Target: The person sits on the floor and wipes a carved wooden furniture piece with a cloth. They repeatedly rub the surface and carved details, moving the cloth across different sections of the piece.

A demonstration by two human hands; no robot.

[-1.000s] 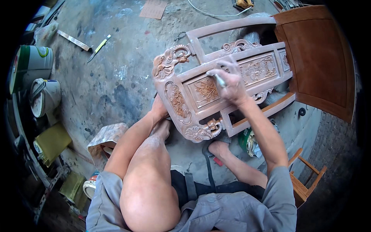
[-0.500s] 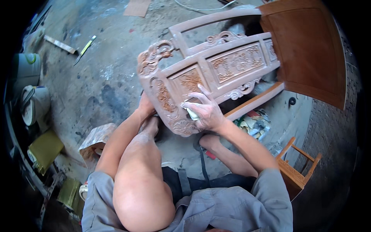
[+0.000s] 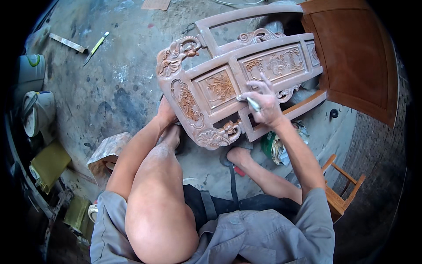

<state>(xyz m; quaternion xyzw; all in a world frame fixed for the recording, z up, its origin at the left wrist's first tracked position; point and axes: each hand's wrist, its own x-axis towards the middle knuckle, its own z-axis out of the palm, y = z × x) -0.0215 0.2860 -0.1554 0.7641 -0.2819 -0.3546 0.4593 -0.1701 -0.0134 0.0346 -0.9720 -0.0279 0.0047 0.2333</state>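
A carved wooden chair [image 3: 206, 113], dusted pale over reddish-brown wood, lies tilted in front of me with its floral panels facing up. My right hand [image 3: 263, 105] is over the lower edge of the middle panels, pinching a folded pale piece of sandpaper [image 3: 254, 104] between thumb and fingers. White dust coats those fingers, and some of them are lifted off the wood. At the chair's left edge, my left hand [image 3: 166, 111] rests against the frame; its fingers are hidden behind the wood.
A smooth brown wooden panel [image 3: 354, 57] adjoins the chair at the right. Below the chair stands a green tub [image 3: 268, 147] of scraps, with a small wooden stool [image 3: 340, 198] farther right. Buckets [image 3: 40, 112], a cutter knife [image 3: 96, 48] and a wooden strip [image 3: 68, 42] lie leftward.
My right hand has moved right and up with the sandpaper, from the left floral panel toward the middle one. The left hand stays at the chair's edge.
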